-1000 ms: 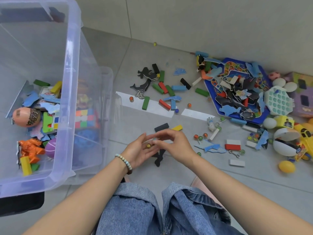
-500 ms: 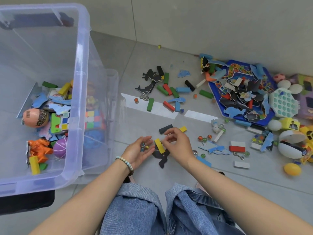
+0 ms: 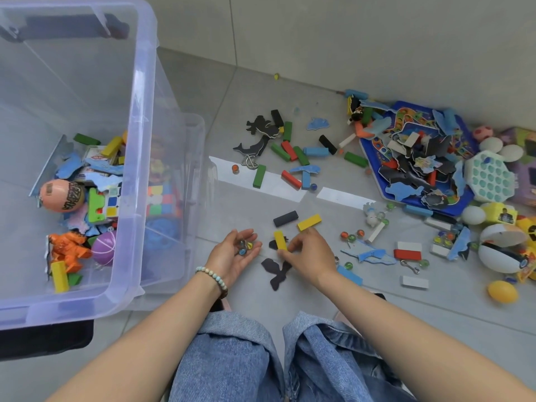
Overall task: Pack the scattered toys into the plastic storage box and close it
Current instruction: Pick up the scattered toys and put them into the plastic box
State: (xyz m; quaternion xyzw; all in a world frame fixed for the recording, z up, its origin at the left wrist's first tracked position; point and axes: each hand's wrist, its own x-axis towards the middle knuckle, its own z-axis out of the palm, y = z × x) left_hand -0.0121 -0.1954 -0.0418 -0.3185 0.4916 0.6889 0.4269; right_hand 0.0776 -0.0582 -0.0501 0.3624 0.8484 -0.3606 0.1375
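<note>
Head view: the person sits over a tiled floor (image 3: 246, 204). The left grip (image 3: 235, 252), a bare hand, lies palm up with relaxed fingers, making a cupped tray for several marbles (image 3: 243, 247) so they cannot roll away. The right grip (image 3: 307, 253) pinches a yellow block (image 3: 280, 240) at its lower end, just above a black puzzle piece (image 3: 275, 272), probably to build a handful before one trip. The plastic storage box (image 3: 139, 140) stands open at the left, partly filled, near the left grip. Many toys lie scattered to the right around a blue puzzle board (image 3: 371, 158), so packing looks far from done, and the box is not yet closed.
</note>
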